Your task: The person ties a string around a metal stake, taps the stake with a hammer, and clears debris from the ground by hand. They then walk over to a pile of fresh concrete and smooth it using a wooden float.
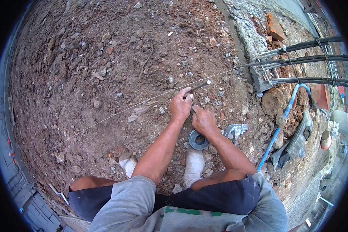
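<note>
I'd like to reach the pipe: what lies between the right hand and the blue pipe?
A crumpled-looking grey piece lies between the right hand and the blue pipe, amid stony soil, in the head view.

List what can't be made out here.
All in the head view:
Inner end of the thin rod: hidden by left hand.
Whatever right hand grips: covered by its fingers.
Green shirt print: folds break it up.
Far ends of steel bars: cut off, right edge.
Red items, far left: too small.

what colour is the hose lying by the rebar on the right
Blue; the hose shows best in the head view.
</note>
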